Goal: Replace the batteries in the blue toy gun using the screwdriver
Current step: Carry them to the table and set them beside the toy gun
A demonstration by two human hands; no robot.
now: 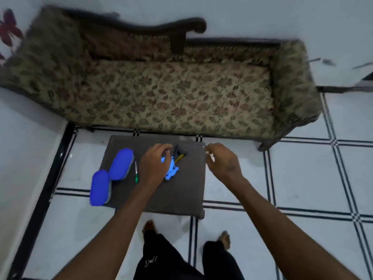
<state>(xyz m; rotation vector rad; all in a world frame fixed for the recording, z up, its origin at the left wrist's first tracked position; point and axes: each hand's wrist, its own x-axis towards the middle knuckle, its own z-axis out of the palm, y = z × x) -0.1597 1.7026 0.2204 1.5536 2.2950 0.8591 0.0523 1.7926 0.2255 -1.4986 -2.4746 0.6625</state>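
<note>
Left hand (155,162): reaches forward over the grey cushion (181,195), fingers loosely curled above the toy; whether they already touch or pinch it cannot be told, as the frame is blurred.
Right hand (222,160): hovers to the right of the toy, just past the cushion's right edge; fingers spread and relaxed, holding nothing.
Blue toy gun (171,168): lies on the cushion directly beneath and just right of the left hand's fingers, between the two hands.
Screwdriver (136,172): lies just left of the left wrist, green handle toward the person, shaft pointing away; untouched.
Dark box (178,151): sits just beyond the left fingertips, something yellow showing at its edge; contents cannot be made out.
Two blue oval pads (113,176): well to the left of the left hand, overlapping at the cushion's left edge.
Handling, judged: the toy looks like small hollow plastic, so likely light, stiff and a little slick; thin projections may snap under squeeze.
Hold, judged: take it by the thick body or grip, battery door facing up.
Risk, judged: the soft cushion gives under screwdriver pressure, so the toy needs steadying.
</note>
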